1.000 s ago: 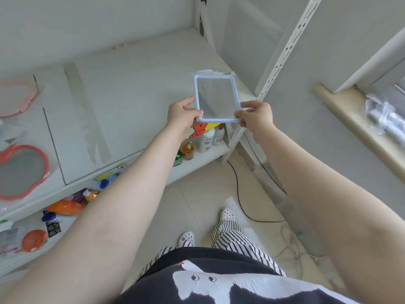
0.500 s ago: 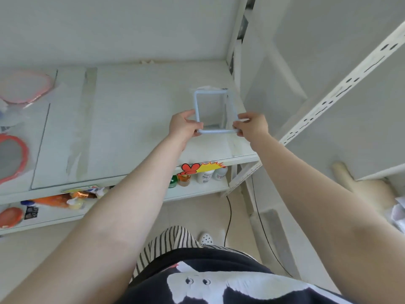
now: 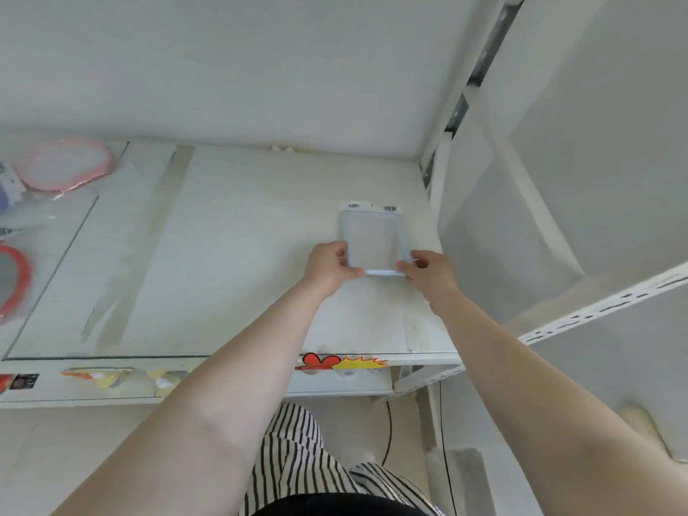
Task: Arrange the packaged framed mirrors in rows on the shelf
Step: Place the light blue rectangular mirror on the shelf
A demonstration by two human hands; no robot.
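Note:
A pale blue rectangular framed mirror (image 3: 372, 240) in clear packaging with a barcode label lies flat or nearly flat on the white shelf (image 3: 231, 255), near its right end. My left hand (image 3: 329, 268) grips the mirror's near left corner. My right hand (image 3: 428, 271) grips its near right corner. At the shelf's far left lie a pink round-framed packaged mirror (image 3: 69, 165) and a red-framed one (image 3: 13, 281), both partly cut off by the frame edge.
The shelf's right side is bounded by a white wall panel (image 3: 484, 217) and a slotted upright (image 3: 595, 310). A lower shelf (image 3: 111, 385) holds small colourful items. A black cable (image 3: 387, 433) hangs to the floor.
Both hands carried the blue mirror forward and down from an upright hold in the air to the shelf surface near the right end. The view tilted up toward the shelf.

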